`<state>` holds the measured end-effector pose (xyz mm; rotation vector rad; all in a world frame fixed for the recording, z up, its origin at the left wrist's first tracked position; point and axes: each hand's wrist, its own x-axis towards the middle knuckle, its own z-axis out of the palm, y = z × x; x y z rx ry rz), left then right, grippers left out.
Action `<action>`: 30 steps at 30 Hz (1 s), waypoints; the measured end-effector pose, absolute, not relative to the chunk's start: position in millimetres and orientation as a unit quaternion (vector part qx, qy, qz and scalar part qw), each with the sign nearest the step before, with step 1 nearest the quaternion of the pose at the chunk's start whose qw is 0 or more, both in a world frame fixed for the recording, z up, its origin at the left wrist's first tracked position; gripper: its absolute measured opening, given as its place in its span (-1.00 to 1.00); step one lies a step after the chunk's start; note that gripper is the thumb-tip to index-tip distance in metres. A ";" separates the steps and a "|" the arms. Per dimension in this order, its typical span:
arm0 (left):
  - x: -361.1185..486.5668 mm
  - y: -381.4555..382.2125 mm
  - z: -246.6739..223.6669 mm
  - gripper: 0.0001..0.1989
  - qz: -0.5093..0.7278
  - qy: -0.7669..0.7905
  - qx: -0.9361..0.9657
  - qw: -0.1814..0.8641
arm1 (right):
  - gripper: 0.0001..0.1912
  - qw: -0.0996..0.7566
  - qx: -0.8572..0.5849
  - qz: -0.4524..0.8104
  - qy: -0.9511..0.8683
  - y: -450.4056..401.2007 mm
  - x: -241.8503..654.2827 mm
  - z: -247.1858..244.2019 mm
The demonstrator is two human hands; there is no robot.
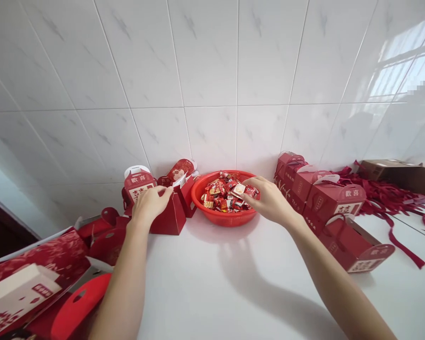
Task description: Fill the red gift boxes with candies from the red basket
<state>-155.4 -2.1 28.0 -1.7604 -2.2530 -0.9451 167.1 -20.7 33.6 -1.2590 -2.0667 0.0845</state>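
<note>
My left hand [151, 207] is closed in a pinch at the top edge of a red paper gift box [170, 218], which stands upright on the table. Left of the basket, its top looks open. My right hand [270, 199] reaches over the right rim of a red plastic basket [226, 219]. Its thumb and fingers close around wrapped candy [250, 190] at the top of the heap. Red, gold and white wrapped candies [219, 189] fill the basket. The hand partly hides what lies between its fingers.
Several red gift boxes [335, 196] stand in a row at the right, one with its top open [357, 243]. Dark red ribbons [382, 196] lie beyond, beside a brown cardboard box [400, 174]. More boxes [38, 257] crowd the left side. A tiled wall [212, 71] rises behind.
</note>
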 end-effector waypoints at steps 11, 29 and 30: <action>-146.5 -34.1 57.0 -0.74 -0.314 -0.708 -0.632 -0.029 | -0.83 0.366 -0.476 0.150 -0.785 29.0 149.3 1.7; -56.7 -30.0 30.9 -0.60 -0.255 -0.426 -0.797 -0.343 | -0.79 0.152 -0.593 0.255 -0.749 106.5 157.9 -35.2; -55.8 -26.3 28.4 -0.56 -0.260 -0.416 -0.794 -0.359 | -0.76 0.136 -0.589 0.257 -0.754 107.7 157.5 -36.2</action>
